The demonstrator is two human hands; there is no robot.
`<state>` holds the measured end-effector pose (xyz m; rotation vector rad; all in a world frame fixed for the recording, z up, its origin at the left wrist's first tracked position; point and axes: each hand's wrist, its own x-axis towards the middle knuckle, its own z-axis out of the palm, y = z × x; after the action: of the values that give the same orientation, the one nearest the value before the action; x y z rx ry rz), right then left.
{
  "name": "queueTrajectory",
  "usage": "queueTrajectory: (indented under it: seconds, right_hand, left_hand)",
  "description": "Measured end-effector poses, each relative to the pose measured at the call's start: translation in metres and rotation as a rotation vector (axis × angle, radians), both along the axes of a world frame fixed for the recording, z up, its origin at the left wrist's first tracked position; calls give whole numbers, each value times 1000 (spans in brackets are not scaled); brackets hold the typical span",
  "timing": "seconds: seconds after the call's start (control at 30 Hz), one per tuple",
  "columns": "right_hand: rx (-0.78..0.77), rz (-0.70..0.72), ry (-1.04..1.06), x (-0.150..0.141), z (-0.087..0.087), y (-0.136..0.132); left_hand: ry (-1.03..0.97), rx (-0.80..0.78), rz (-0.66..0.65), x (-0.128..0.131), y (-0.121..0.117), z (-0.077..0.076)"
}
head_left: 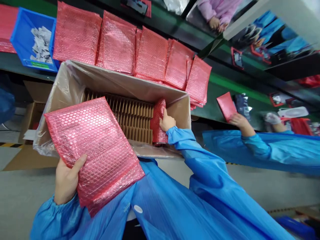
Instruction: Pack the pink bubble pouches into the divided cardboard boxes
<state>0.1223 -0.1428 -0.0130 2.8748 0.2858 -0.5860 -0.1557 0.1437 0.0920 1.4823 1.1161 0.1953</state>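
My left hand (67,180) grips a large pink bubble bag (96,146) by its lower left side, thumb on top, with at least one more layer beneath it. The bag is tilted over the left part of a cardboard box (122,80) lined with clear plastic. Inside the box stand rows of cardboard dividers (133,116). At the box's right end, my right hand (168,122) is closed at the edge of a red bubble bag (157,121) standing beside the dividers. Some of its fingertips are hidden.
Stacks of pink bubble bags (120,46) line the bench behind the box. A blue bin (22,36) holds small white packets. At right, a co-worker's hand (240,120) touches a red pouch (226,106). Another person's hands (218,25) are across the line.
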Motion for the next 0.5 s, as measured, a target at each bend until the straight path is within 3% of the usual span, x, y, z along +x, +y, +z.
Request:
queueTrajectory:
  seconds: [0.1,0.17,0.5]
  right_hand:
    - [52,0,59,-8,-29,6]
    - [82,-13,74,-10,-37,9]
    - [67,-53,217,-1,-30,32]
  left_hand:
    - [52,60,-11,5,-1,5]
    - [82,82,-21,8,-2,8]
    - [159,120,5,12,-3,14]
